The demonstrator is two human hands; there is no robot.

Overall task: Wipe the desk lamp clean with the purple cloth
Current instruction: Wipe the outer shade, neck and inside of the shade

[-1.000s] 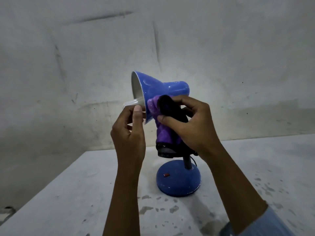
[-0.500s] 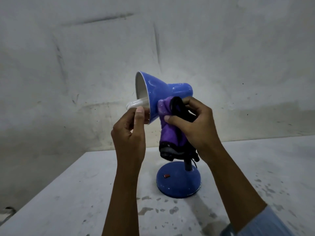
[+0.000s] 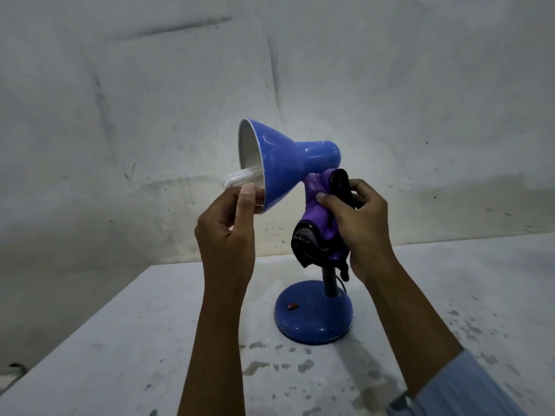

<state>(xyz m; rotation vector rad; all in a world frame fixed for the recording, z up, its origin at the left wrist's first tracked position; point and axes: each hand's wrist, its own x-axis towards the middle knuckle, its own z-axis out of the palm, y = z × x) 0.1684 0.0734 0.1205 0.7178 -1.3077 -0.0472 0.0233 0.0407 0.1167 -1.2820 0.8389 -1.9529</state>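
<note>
Stained desk (image 3: 126, 349). Left hand (image 3: 228, 232) pinches lamp shade (image 3: 276, 163) rim beside bulb (image 3: 240, 177); right hand (image 3: 363, 229) clutches purple cloth (image 3: 318, 211). Risk: bulb knocked, lamp base (image 3: 313, 316) tipping.

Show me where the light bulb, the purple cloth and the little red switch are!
light bulb (image 3: 237, 178), head view, on its white looped tube.
purple cloth (image 3: 319, 217), head view, on its purple middle fold.
red switch (image 3: 292, 305), head view, on its top.
</note>
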